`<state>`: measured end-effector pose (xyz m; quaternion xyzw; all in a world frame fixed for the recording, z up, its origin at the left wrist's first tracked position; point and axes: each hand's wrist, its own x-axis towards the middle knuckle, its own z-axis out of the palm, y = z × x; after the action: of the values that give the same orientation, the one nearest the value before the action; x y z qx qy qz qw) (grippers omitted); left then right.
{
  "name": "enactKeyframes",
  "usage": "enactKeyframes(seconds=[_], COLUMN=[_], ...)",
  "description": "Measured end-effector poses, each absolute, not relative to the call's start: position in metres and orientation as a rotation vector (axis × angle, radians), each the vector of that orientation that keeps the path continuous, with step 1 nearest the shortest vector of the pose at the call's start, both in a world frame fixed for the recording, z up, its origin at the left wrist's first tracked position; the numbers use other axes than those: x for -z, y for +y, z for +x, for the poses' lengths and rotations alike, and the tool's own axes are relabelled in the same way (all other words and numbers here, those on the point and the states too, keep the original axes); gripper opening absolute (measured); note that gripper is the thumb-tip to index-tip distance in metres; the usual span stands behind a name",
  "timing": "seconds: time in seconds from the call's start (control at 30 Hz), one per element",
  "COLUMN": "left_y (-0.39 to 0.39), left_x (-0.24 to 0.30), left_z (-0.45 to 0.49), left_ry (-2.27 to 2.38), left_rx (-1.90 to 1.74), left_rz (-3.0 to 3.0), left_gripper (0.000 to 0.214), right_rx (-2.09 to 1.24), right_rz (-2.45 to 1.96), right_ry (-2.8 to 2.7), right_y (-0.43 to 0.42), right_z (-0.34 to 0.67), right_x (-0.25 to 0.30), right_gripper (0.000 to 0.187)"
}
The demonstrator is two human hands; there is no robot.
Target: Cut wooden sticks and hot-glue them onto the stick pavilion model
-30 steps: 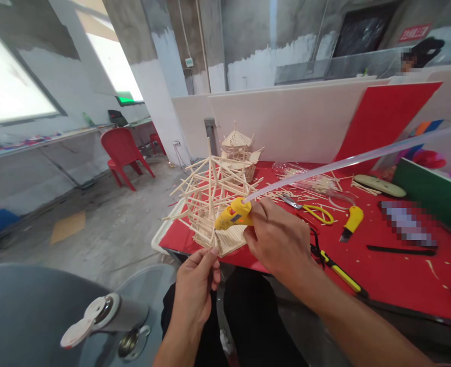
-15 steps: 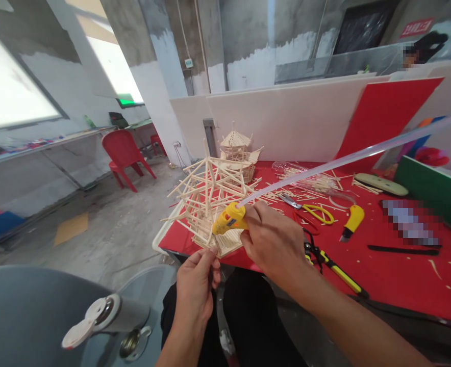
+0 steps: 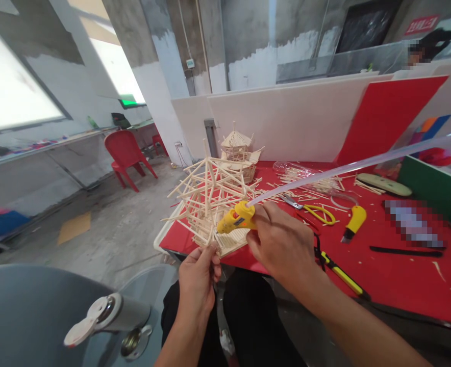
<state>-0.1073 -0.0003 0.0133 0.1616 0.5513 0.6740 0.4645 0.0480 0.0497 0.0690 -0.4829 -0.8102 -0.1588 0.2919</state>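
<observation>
My right hand [image 3: 281, 237] is wrapped round a yellow hot glue gun [image 3: 236, 218], with a long translucent glue stick [image 3: 336, 167] running out of its back to the upper right. The gun's nozzle points down and left over the base of a wooden stick model [image 3: 208, 191], an open frame of pale sticks with a slatted floor. My left hand [image 3: 200, 267] is pinched at the model's near edge; what lies between its fingertips is too small to make out. Behind stands a finished-looking stick pavilion [image 3: 236, 145] with a pointed roof.
On the red tabletop [image 3: 397, 285] lie scissors with yellow handles [image 3: 319, 214], a yellow utility knife [image 3: 353, 224], a black-and-yellow cutter [image 3: 342, 275] and loose sticks [image 3: 309, 178]. A green board [image 3: 435, 193] stands at right. An open flask [image 3: 122, 312] is at lower left.
My right hand has drawn the glue gun slightly right and up, away from my left fingertips. My left hand stays pinched at the model's edge.
</observation>
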Motion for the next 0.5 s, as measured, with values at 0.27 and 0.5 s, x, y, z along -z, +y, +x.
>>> enactKeyframes(seconds=[0.27, 0.5], left_y=[0.0013, 0.0004], left_x=[-0.0152, -0.0140], left_z=[-0.1064, -0.1060], left_ry=[1.368, 1.328], left_rx=[-1.653, -1.643], left_rz=[0.367, 0.380], left_gripper=[0.036, 0.036], right_rx=[0.396, 0.368], right_rz=[-1.295, -1.319], right_ry=[-2.166, -2.179], right_y=[0.0502, 0.0483], right_z=[0.0493, 0.0507], right_x=[-0.0653, -0.0656], right_gripper=[0.032, 0.033])
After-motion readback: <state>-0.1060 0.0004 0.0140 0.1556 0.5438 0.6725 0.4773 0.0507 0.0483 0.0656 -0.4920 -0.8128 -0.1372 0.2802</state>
